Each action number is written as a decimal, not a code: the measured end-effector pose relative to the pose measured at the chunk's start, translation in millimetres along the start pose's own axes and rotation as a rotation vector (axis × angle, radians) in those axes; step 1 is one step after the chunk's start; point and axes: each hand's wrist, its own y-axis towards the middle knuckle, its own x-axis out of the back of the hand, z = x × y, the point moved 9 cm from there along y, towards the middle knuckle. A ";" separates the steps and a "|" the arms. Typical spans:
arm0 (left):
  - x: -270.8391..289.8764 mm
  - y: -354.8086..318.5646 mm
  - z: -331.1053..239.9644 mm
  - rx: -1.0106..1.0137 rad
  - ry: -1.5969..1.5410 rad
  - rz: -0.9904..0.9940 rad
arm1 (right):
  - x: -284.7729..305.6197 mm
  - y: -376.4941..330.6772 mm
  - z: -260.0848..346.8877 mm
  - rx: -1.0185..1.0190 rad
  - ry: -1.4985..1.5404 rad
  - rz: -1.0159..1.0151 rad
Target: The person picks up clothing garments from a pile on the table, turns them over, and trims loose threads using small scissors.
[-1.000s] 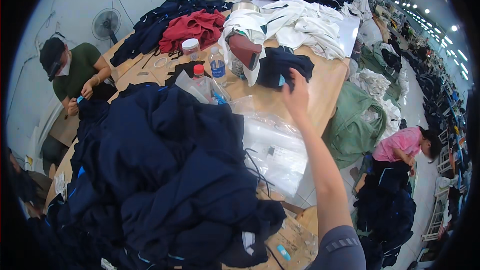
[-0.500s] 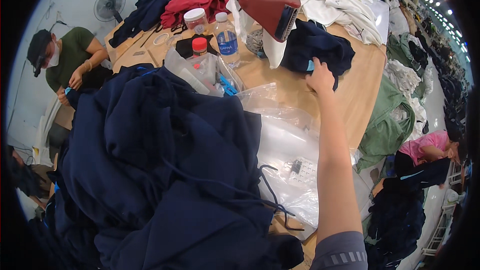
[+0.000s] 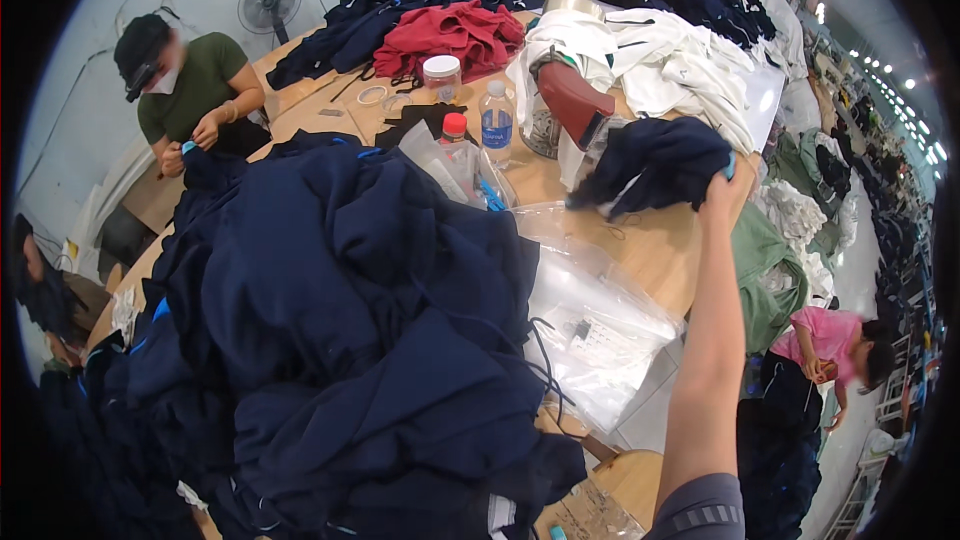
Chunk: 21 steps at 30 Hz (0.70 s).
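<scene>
My right hand [image 3: 719, 190] is closed on the edge of a small navy garment [image 3: 662, 164], at a light blue patch. The garment hangs from it, slightly blurred, over the right part of the table [image 3: 650, 245]. Right behind the cloth is a maroon device [image 3: 573, 100] with a slotted end, resting on white fabric and a metal container. A large heap of navy clothing [image 3: 350, 260] with dark drawcords fills the near left. My left hand is not in view.
A clear plastic bag [image 3: 590, 310] lies between heap and hand. Behind stand a water bottle [image 3: 496, 128], a red-capped bottle [image 3: 454, 128] and a white-lidded jar [image 3: 441, 78]. Red garments [image 3: 450, 35] and white garments [image 3: 685, 60] are piled farther back. A person [image 3: 195, 90] handles navy cloth at left.
My right hand has moved right, lifting and pulling the navy garment along by its light blue patch. The view has shifted, so more of the table's far side shows.
</scene>
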 end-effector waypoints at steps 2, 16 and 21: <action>-5.1 -3.7 13.5 -0.013 0.017 0.035 | 6.6 48.9 44.8 -0.068 0.101 -0.014; -29.7 -6.8 32.0 -0.248 -0.380 -0.134 | -86.0 79.0 459.9 0.383 0.688 0.584; -45.7 -11.5 39.9 -0.316 -0.504 -0.233 | -114.9 83.1 514.2 0.344 0.742 0.729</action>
